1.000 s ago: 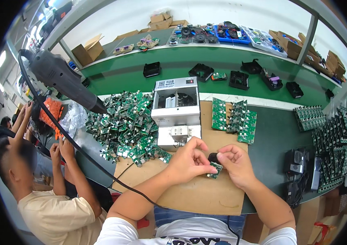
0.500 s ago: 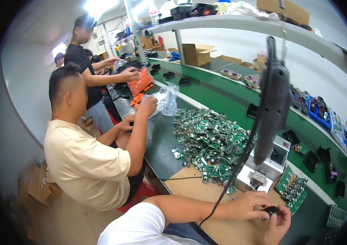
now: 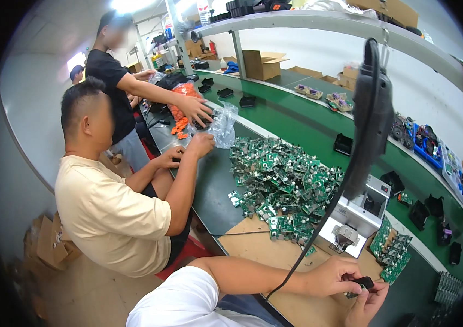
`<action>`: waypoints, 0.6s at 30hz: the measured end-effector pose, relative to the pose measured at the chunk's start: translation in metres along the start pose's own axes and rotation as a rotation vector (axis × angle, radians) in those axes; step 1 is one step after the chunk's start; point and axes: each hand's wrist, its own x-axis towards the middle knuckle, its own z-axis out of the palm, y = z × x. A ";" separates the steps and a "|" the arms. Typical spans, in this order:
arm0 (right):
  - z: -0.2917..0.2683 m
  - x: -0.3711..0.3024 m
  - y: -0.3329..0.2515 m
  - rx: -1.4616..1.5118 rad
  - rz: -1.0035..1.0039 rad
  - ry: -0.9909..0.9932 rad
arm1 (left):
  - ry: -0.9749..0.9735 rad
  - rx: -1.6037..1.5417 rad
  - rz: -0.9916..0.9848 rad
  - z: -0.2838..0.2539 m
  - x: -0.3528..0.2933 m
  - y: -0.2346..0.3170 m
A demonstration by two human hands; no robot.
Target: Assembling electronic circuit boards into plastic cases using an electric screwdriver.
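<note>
Above the brown worktop [image 3: 310, 302], both of my hands meet at a small black plastic housing [image 3: 364, 282]. A sliver of green, apparently a circuit board, shows at its lower edge. My left hand [image 3: 336, 277] pinches it from the left with thumb and fingers. From the right, the fingers and thumb of my right hand [image 3: 369, 303] close on it. Just beyond my hands stands a silver bench machine [image 3: 346, 231]. A heap of small green circuit boards [image 3: 283, 188] lies to its left, and joined board panels [image 3: 389, 253] lie to its right.
A dark electric screwdriver [image 3: 370, 120] hangs over the bench, its cable [image 3: 318, 234] crossing before my left forearm. Black housings [image 3: 419, 214] rest on the green conveyor [image 3: 297, 122]. A co-worker in a cream shirt [image 3: 109, 210] sits at left; another in black [image 3: 106, 73] reaches over plastic bags.
The black housing has turned in my fingers and now sticks up more. The co-worker in black has moved a hand rightward from the orange bag to the clear bag.
</note>
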 end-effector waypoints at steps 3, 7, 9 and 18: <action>0.000 -0.004 -0.003 -0.017 -0.069 0.041 | -0.006 0.018 0.041 -0.001 0.000 -0.001; -0.001 -0.001 -0.008 -0.036 -0.063 0.053 | 0.019 0.155 0.086 0.000 -0.001 -0.003; -0.004 0.004 -0.010 -0.122 0.017 0.012 | 0.018 0.092 0.006 0.003 -0.002 -0.002; 0.004 0.015 -0.007 0.834 0.452 0.053 | 1.301 0.369 0.836 -0.098 0.030 0.085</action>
